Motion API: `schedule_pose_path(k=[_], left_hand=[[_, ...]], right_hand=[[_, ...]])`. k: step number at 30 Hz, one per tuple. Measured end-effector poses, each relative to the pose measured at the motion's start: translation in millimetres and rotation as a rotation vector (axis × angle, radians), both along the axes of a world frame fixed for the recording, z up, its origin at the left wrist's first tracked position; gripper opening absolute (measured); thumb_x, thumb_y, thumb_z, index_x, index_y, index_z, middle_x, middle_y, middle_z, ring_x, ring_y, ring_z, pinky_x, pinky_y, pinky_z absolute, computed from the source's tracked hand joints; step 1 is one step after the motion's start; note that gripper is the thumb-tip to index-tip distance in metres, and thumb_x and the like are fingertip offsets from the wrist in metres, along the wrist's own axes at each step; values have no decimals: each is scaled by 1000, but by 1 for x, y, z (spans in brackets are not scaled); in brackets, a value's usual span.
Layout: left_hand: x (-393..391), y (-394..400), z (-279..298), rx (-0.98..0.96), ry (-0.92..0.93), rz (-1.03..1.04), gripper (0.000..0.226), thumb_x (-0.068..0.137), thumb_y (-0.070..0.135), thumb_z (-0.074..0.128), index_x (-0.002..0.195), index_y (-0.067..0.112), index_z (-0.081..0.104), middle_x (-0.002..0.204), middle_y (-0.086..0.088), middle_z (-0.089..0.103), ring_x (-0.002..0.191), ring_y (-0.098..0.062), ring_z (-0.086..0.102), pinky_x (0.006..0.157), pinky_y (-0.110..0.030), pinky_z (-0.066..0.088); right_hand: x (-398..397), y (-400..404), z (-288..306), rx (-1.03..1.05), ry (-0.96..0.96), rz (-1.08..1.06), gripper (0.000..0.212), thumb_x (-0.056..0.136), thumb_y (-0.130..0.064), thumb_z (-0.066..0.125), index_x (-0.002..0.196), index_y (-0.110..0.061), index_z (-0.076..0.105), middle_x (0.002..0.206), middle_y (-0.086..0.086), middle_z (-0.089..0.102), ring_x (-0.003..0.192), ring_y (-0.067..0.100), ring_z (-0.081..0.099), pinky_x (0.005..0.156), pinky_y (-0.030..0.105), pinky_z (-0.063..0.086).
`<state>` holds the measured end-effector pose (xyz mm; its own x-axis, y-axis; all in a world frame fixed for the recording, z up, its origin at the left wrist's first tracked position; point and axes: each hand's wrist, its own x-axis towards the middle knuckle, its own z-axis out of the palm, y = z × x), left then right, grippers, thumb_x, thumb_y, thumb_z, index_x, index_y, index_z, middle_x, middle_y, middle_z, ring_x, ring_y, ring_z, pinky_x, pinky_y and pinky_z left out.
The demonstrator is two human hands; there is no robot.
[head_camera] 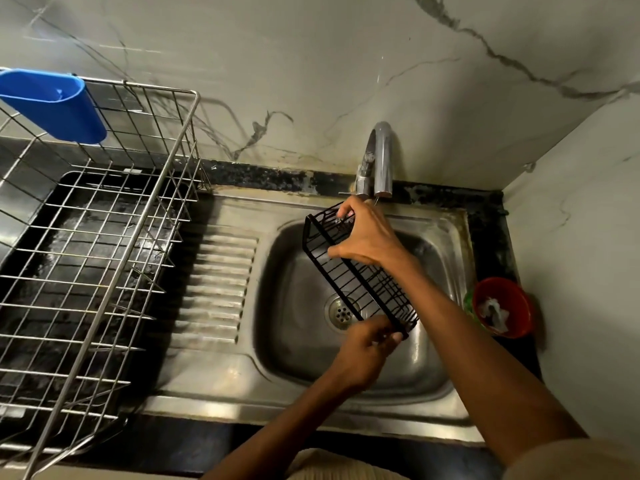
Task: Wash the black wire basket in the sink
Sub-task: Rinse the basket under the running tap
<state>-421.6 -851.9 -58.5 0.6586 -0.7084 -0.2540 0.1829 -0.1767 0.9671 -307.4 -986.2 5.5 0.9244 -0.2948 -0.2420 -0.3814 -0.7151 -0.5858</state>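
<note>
The black wire basket (349, 271) hangs tilted over the steel sink (294, 341), its long side running from the tap down toward the drain (341, 311). My right hand (367, 237) grips the basket's far end just under the chrome tap (379, 157), fingers curled over the top wires and thumb against its side. My left hand (367, 351) holds the near end, fingers curled round the lower corner. Whether water runs from the tap cannot be told.
A large steel wire dish rack (104, 254) stands on the black counter to the left, with a blue plastic holder (52, 105) hooked on its back rim. The ribbed drainboard (214, 289) lies between rack and basin. A red bowl (502, 306) sits at the sink's right, near the side wall.
</note>
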Motion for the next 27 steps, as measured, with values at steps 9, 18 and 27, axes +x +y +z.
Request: schedule_pose_path(k=[9,18,27], left_hand=[[108,-4,32,-299,809,498,32,100,15,34,101,5,64,95,-12,70,89,-23,65,86,-33,52],[145,-31,51,-349,942,387,56,106,43,37,128,-4,58,115,-18,69,103,-31,69,92,-43,54],[147,-36,51,-422,1055,476,42,107,29,33,102,-1,62,86,-20,73,89,-30,68,82,-41,52]], right_hand=[[-27,-14,-9,45,-101,-40,68,50,-47,79,106,-28,44,117,1,53,107,19,52,89,35,49],[-41,-12,-11,10,-79,-5,74,64,-29,81,119,-28,31,108,0,60,91,21,65,76,39,59],[-72,2,-23,-161,-101,262,71,103,-50,28,159,-25,-7,165,-3,-17,151,9,-18,125,43,-1]])
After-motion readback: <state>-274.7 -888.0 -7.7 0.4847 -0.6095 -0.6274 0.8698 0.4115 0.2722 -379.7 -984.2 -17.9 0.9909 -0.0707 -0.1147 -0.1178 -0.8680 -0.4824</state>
